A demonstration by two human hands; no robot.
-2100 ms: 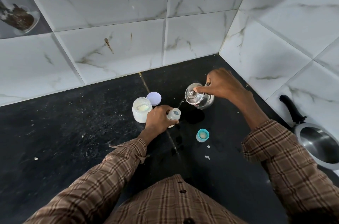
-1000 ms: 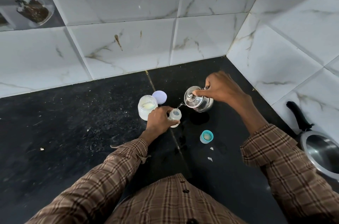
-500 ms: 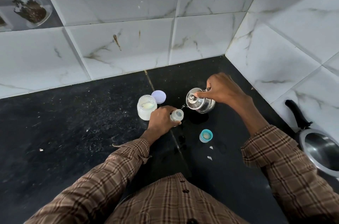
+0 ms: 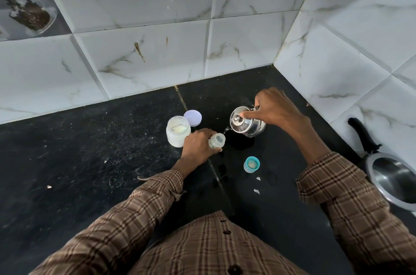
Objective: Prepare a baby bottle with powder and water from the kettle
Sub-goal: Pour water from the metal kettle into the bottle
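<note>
A small clear baby bottle (image 4: 217, 140) stands open on the black counter (image 4: 90, 151), and my left hand (image 4: 199, 145) is wrapped around its side. My right hand (image 4: 275, 108) grips a shiny steel kettle (image 4: 245, 122) by its handle, one finger pressing on the lid. The kettle tilts left, its spout just over the bottle's mouth, with a thin stream of water between them. An open jar of white powder (image 4: 177, 131) stands left of the bottle, its lilac lid (image 4: 192, 117) lying behind it. The teal-ringed bottle cap (image 4: 251, 164) stands nearer to me.
White marble tiles form a wall corner (image 4: 273, 64) right behind the kettle. A steel pan with a black handle (image 4: 391, 175) sits at the right edge. Small white scraps (image 4: 256, 191) and wet spots lie on the counter near the cap.
Both hands keep their grips and the kettle stays tilted over the bottle. The view has shifted slightly; nothing else moved.
</note>
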